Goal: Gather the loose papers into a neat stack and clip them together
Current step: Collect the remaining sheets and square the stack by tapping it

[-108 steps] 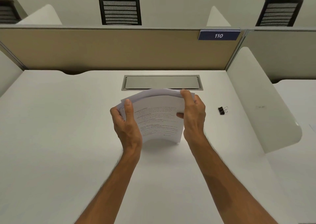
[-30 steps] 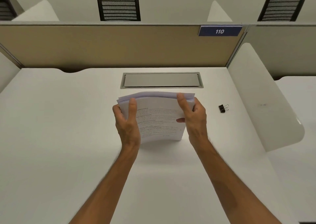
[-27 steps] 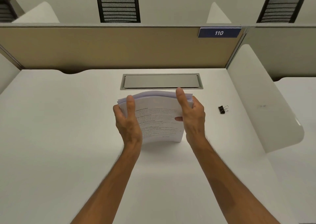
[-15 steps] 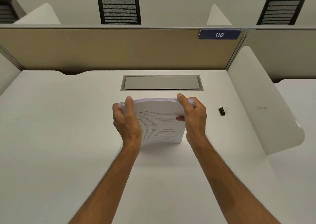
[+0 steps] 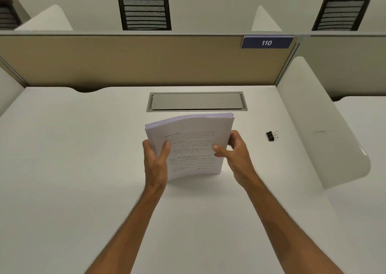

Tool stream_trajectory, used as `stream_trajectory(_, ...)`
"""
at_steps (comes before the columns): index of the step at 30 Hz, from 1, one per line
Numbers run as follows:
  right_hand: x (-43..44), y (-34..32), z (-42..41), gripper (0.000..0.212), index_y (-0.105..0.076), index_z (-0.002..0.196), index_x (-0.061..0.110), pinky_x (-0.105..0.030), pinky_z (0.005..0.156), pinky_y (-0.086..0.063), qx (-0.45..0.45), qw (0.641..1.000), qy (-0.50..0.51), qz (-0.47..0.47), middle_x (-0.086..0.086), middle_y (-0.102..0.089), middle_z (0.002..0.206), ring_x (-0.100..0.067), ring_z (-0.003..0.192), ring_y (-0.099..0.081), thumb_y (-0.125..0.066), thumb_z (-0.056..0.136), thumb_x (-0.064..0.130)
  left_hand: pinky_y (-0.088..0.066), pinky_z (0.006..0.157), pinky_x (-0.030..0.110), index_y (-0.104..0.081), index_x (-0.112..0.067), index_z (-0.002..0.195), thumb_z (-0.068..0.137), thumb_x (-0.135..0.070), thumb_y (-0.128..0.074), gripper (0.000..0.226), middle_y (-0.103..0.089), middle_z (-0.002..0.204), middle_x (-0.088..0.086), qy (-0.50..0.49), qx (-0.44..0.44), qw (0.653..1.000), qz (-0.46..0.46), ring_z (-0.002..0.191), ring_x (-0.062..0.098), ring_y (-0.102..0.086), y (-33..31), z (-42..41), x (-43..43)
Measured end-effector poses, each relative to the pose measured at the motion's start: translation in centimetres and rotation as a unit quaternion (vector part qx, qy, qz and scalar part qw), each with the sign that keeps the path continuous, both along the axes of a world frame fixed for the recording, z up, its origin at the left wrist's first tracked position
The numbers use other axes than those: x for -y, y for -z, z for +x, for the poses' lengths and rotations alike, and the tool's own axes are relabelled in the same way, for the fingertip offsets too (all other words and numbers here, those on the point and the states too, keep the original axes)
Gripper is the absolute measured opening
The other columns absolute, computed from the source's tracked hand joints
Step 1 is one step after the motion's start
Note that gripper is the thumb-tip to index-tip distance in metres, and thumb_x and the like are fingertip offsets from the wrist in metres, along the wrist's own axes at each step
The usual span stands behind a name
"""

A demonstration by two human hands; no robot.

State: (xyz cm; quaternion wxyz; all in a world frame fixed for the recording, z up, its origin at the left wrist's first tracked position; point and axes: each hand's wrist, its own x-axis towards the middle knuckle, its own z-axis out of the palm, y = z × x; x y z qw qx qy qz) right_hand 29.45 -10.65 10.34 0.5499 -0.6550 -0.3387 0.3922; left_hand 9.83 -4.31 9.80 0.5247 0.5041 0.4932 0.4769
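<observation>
Head view, looking down on a white desk (image 5: 62, 169). Paper stack (image 5: 194, 140) stands upright on its bottom edge at desk centre, printed face toward the camera, top bowed slightly away. Top edges are not quite flush; several sheet edges fan out at the upper left corner.

Left hand (image 5: 155, 163) grips the stack's left edge low down, thumb across the front page, fingers hidden behind. Right hand (image 5: 236, 154) grips the right edge about mid-height, thumb pressed on the front, fingers curled around the back. Both hands closed on the paper.

Black binder clip (image 5: 271, 136) lies on the desk to the right of the stack, well apart from it and from the right hand, untouched; wire handles point right.

Grey cable hatch (image 5: 196, 101) is set in the desk just beyond the stack. Tan partition (image 5: 125, 60) runs along the far edge, carrying a blue tag reading "110" (image 5: 266, 42) at its right end. White side divider (image 5: 325, 131) stands on the right.
</observation>
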Motion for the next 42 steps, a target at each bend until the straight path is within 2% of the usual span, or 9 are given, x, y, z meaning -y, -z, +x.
stream_trajectory(3,-0.3,1.0,-0.7,0.039,-0.045,0.129,0.015,-0.041,0.085,-0.062,0.019,0.999,-0.022,-0.019,-0.005,-0.06,0.126,-0.024,0.115,-0.061,-0.062,0.094,0.008,-0.058,0.084,0.034,-0.041,-0.037,0.108,0.095,-0.041,-0.048,0.016,-0.058,0.119,0.002,0.003,-0.023,1.0,0.01,0.108,0.021,-0.061,1.0,0.3,-0.3)
stream_trajectory(8,-0.7,1.4,-1.1,0.033,-0.044,0.129,0.012,-0.037,0.083,-0.062,0.041,0.999,0.011,-0.015,-0.003,-0.058,0.125,-0.011,0.105,-0.06,-0.054,0.098,0.004,-0.059,0.084,0.04,-0.042,-0.042,0.102,0.103,-0.034,-0.04,0.008,-0.049,0.116,0.009,-0.029,-0.112,0.992,0.051,0.107,0.025,-0.058,2.2,0.0,-0.6)
stream_trajectory(12,-0.5,2.0,-1.2,0.027,-0.051,0.125,0.01,-0.034,0.08,-0.063,0.071,0.997,0.037,-0.01,-0.001,-0.062,0.118,-0.012,0.099,-0.062,-0.045,0.1,0.001,-0.055,0.079,0.043,-0.057,-0.013,0.102,0.103,-0.013,-0.048,0.009,-0.058,0.104,0.004,-0.1,-0.191,0.97,0.115,0.092,0.023,-0.059,3.2,-0.9,-0.2)
stream_trajectory(18,-0.3,2.8,-0.5,0.022,-0.063,0.104,0.003,-0.036,0.084,-0.061,0.106,0.992,0.069,-0.013,-0.007,-0.072,0.103,-0.029,0.095,-0.069,-0.045,0.096,-0.008,-0.058,0.079,0.038,-0.075,-0.002,0.102,0.094,-0.002,-0.063,0.015,-0.072,0.089,-0.008,-0.143,-0.164,0.969,0.116,0.079,0.019,-0.067,3.1,-2.6,0.1)
stream_trajectory(24,0.3,3.9,-0.6,0.032,-0.065,0.117,0.008,-0.032,0.088,-0.059,0.082,0.995,0.046,-0.013,-0.006,-0.072,0.11,-0.026,0.094,-0.069,-0.046,0.097,-0.008,-0.059,0.084,0.038,-0.075,-0.001,0.106,0.095,-0.002,-0.062,0.017,-0.072,0.093,-0.009,-0.111,-0.167,0.973,0.118,0.081,0.02,-0.068,3.3,-3.3,0.5)
stream_trajectory(29,0.6,4.2,-0.5,0.036,-0.062,0.126,0.009,-0.012,0.073,-0.057,0.103,0.993,0.022,-0.047,-0.006,-0.07,0.115,-0.027,0.094,-0.07,-0.045,0.099,-0.006,-0.057,0.073,0.046,-0.075,-0.006,0.1,0.095,-0.005,-0.061,0.015,-0.069,0.077,-0.009,-0.087,-0.212,0.968,0.104,0.074,0.037,-0.067,3.1,-3.5,0.5)
stream_trajectory(34,1.0,3.3,0.3,0.03,-0.059,0.12,0.016,-0.026,0.079,-0.058,0.131,0.989,0.056,-0.027,0.003,-0.067,0.114,-0.017,0.102,-0.066,-0.067,0.092,0.01,-0.059,0.072,0.054,-0.07,-0.03,0.095,0.09,-0.008,-0.064,0.024,-0.062,0.07,-0.004,-0.099,-0.2,0.973,0.062,0.064,0.018,-0.048,2.6,-4.2,-0.3)
stream_trajectory(39,5.0,4.6,-0.6,0.088,-0.043,0.139,0.022,-0.039,0.094,-0.053,-0.044,0.979,0.19,-0.066,0.001,-0.053,0.127,-0.016,0.109,-0.06,-0.091,0.067,0.036,-0.064,0.07,0.037,-0.08,-0.011,0.097,0.091,0.001,-0.064,0.021,-0.073,0.076,-0.012,-0.123,-0.118,0.985,-0.002,0.072,0.024,-0.071,0.3,-4.9,0.0)
stream_trajectory(42,6.8,5.6,-1.9,0.104,-0.046,0.139,0.017,-0.041,0.094,-0.051,-0.23,0.962,0.127,-0.069,-0.007,-0.064,0.13,-0.022,0.113,-0.065,-0.094,0.051,0.044,-0.063,0.07,0.035,-0.076,-0.021,0.093,0.09,0.002,-0.065,0.025,-0.073,0.077,-0.013,-0.137,-0.09,0.986,-0.039,0.065,0.013,-0.072,-0.3,-5.4,-0.1)
